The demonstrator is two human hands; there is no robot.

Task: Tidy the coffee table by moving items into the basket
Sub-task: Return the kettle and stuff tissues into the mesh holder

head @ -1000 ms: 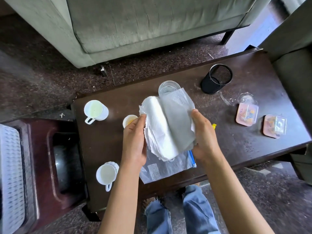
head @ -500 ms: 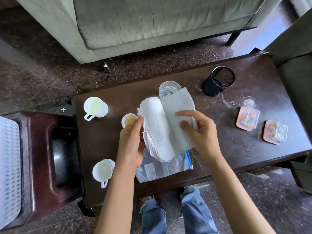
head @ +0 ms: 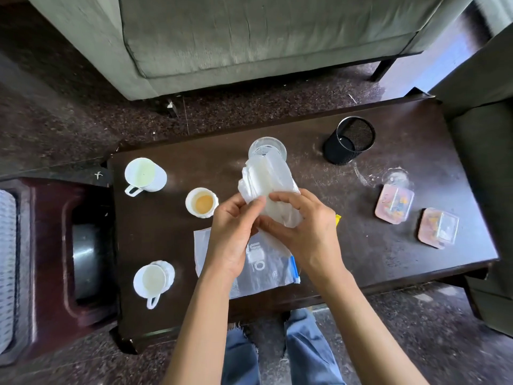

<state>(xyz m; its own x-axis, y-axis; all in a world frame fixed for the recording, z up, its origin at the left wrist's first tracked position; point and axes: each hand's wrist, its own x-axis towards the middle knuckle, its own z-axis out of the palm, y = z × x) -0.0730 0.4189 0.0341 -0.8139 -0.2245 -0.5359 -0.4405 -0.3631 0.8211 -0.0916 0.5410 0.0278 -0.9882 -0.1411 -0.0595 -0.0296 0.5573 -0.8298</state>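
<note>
Both hands hold a folded white paper towel wad (head: 266, 182) above the middle of the dark coffee table (head: 388, 262). My left hand (head: 233, 232) grips its near left side and my right hand (head: 305, 229) wraps over its near right side. Under the hands lies a clear zip bag (head: 266, 273) with a blue strip. A white basket (head: 8, 268) shows at the far left edge, partly cut off.
On the table stand a white mug (head: 144, 175), a small cup of tea (head: 202, 202), another white mug (head: 154, 279), a glass (head: 267, 147), a black mesh pen cup (head: 350, 140) and two clear snack boxes (head: 394, 202) (head: 438, 227). A dark stool (head: 69, 262) adjoins at left; a sofa (head: 249, 37) beyond.
The paper towel has been folded from a wide open sheet into a narrower wad. Both hands have closed in together over its near end.
</note>
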